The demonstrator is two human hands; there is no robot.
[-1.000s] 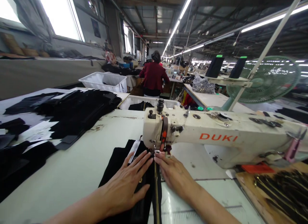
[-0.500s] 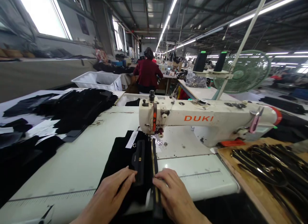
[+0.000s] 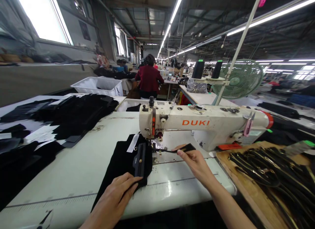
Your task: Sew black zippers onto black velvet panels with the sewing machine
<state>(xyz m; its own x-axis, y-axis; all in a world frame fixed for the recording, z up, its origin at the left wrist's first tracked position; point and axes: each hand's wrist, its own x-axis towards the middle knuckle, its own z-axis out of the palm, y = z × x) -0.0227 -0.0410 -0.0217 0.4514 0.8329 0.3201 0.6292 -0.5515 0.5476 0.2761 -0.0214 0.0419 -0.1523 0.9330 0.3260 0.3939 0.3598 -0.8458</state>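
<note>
Black fabric (image 3: pixel 115 166) lies on the sewing machine bed, its upper right corner at the needle area. On it sit a dark strip with a gold zipper pull (image 3: pixel 140 160), a small ring (image 3: pixel 135 148) and a white label (image 3: pixel 133 143). My left hand (image 3: pixel 120 189) is closed on the fabric's near part, thumb and fingers at the lower end of the dark strip. My right hand (image 3: pixel 197 161) pinches a black zipper (image 3: pixel 187 148), its end sticking up past the fingers. The zipper stretches sideways from the presser foot (image 3: pixel 151 142) to that hand.
The white sewing machine (image 3: pixel 177 119) spans the middle. More zippers (image 3: pixel 268 170) lie on a wooden board (image 3: pixel 228 160) at right. Black fabric pieces (image 3: pixel 81 111) are piled at left. Scissors (image 3: pixel 45 219) lie near left. A person in dark red (image 3: pixel 149 76) sits ahead, beyond a white bin (image 3: pixel 98 86).
My right hand has moved right and away from me, swinging the zipper from lengthwise beside the fabric to sideways across the bed. My left hand stays on the fabric. The view has shifted slightly.
</note>
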